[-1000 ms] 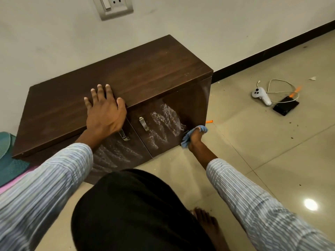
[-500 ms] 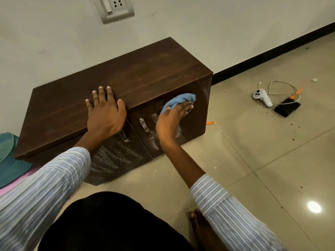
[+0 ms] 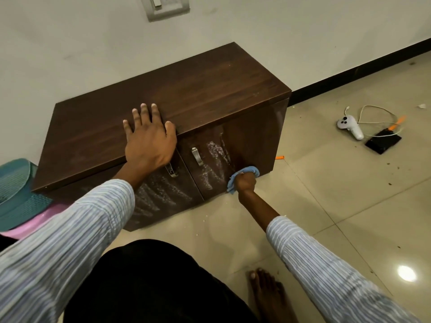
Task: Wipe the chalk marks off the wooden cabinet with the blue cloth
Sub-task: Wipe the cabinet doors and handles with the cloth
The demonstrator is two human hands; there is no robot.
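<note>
Far left of the frame: a teal mesh item (image 3: 16,183) over something pink (image 3: 39,223), partly cut off. Upper centre-left: a wall socket plate (image 3: 166,5) on the pale wall. Centre: a dark wooden cabinet (image 3: 210,89) against the wall, two doors at its front, each with a metal handle (image 3: 197,156). Left hand (image 3: 149,141) flat on the cabinet top at its front edge, fingers spread apart, gripping nothing; striped sleeve (image 3: 70,229) running down to the lower left. Chalk marks (image 3: 163,194) smeared white across the left door and over the left part of the right door (image 3: 233,155); right part of that door dark and mostly clean. Right hand (image 3: 245,183) low at the right door's bottom edge, closed around the blue cloth (image 3: 247,172), cloth pressed to the door near the floor. Bottom centre-right: a bare foot (image 3: 268,292) on the tiled floor (image 3: 349,217). Right of the cabinet: a small orange piece (image 3: 279,157) on the floor. Upper right: a white handheld controller (image 3: 349,127), a looped white cable (image 3: 375,113), and a black phone (image 3: 382,143), well apart from the cabinet.
</note>
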